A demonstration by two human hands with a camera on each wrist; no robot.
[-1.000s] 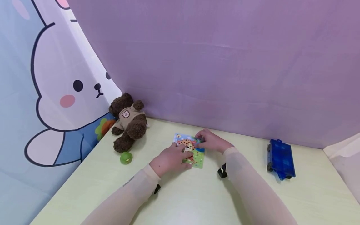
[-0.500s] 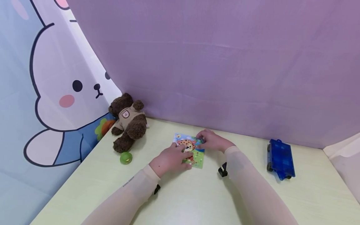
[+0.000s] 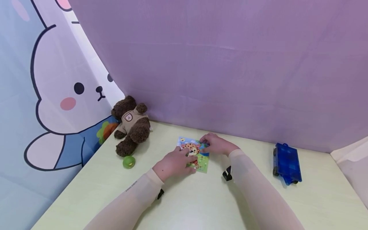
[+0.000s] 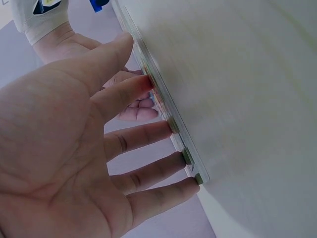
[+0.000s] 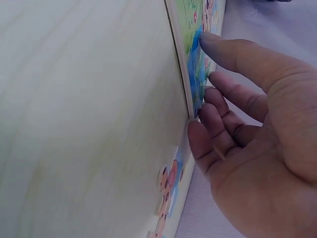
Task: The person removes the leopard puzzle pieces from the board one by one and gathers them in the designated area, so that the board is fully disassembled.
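Note:
A small leopard puzzle board (image 3: 203,163) lies flat on the pale table, with a blue and green background. My left hand (image 3: 173,163) rests on its left and lower part, fingers spread and nearly straight. In the left wrist view, those fingertips touch the board's face (image 4: 157,96). At the upper right corner is my right hand (image 3: 219,144). Seen from the right wrist, its thumb (image 5: 218,48) touches the blue part while the other fingers bend loosely by the corner. Whether a loose piece lies under them is hidden.
A brown teddy bear (image 3: 133,124) leans at the back left, with a green toy (image 3: 128,162) in front. A blue toy cart (image 3: 287,163) stands at the right. In the right wrist view, a spotted pink printed thing (image 5: 167,193) lies near the purple cloth.

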